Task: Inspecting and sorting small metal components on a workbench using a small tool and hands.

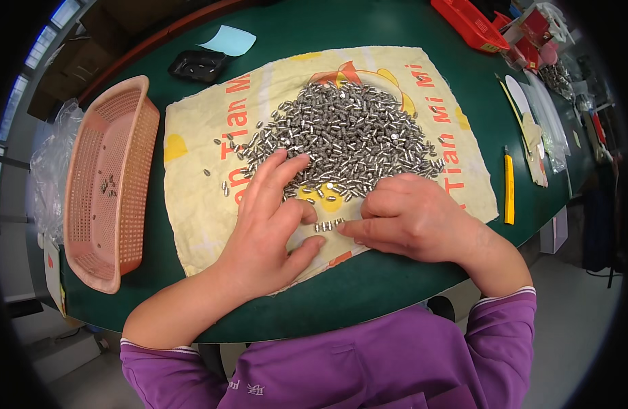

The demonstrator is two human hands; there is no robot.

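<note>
A short row of small silvery barrel-shaped metal pieces lies on the pale yellow cloth in front of me. My left hand is open at the row's left end, its thumb and index finger apart and the longer fingers reaching to the pile. At the row's right end are the fingertips of my right hand, with its fingers curled and pressed together. Whether a piece is pinched in them is hidden. Just beyond both hands spreads a large heap of the same metal pieces.
A pink perforated basket with a few pieces inside stands at the left. Behind are a black tray and a light blue paper. A yellow utility knife lies right; a red basket sits far right on the green table.
</note>
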